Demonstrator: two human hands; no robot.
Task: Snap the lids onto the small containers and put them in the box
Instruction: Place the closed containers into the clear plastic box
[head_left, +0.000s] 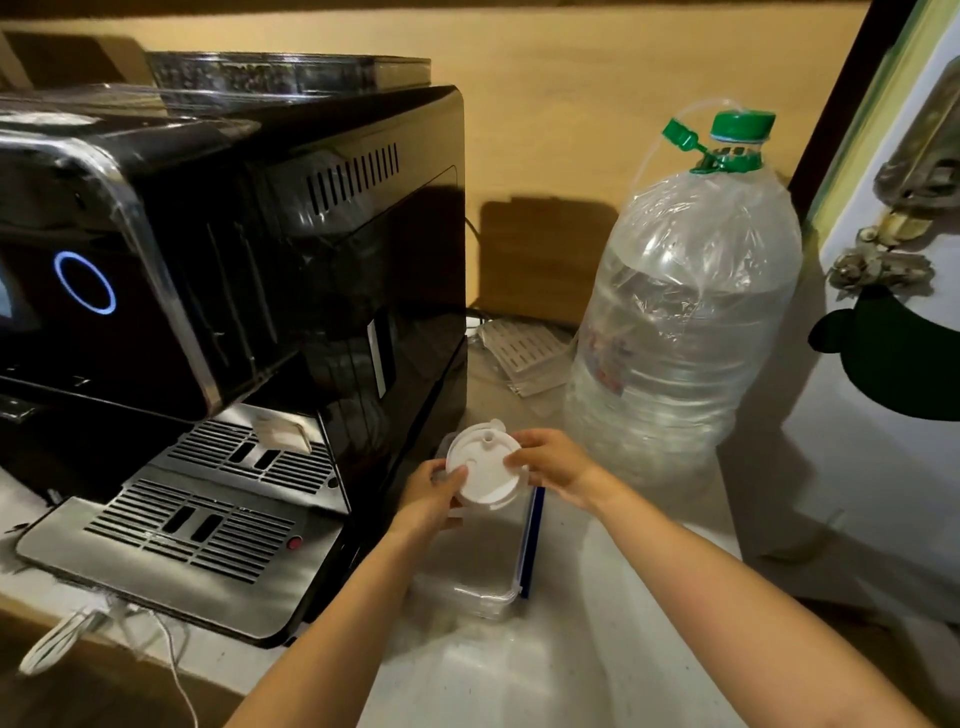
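A round white lid (485, 470) sits between both my hands, above the far end of a clear plastic box (480, 571) with a blue clip on its right side. My left hand (434, 499) grips the lid's left edge, thumb on top. My right hand (550, 462) pinches its right edge. The small container under the lid is hidden by the lid and my fingers. The box stands on the pale counter, right of the coffee machine.
A black coffee machine (234, 291) with a steel drip tray (197, 540) fills the left. A large clear water bottle (685, 322) with a green cap stands to the right. A white fridge door (893, 364) closes the right side. White cables (104, 634) lie at the front left.
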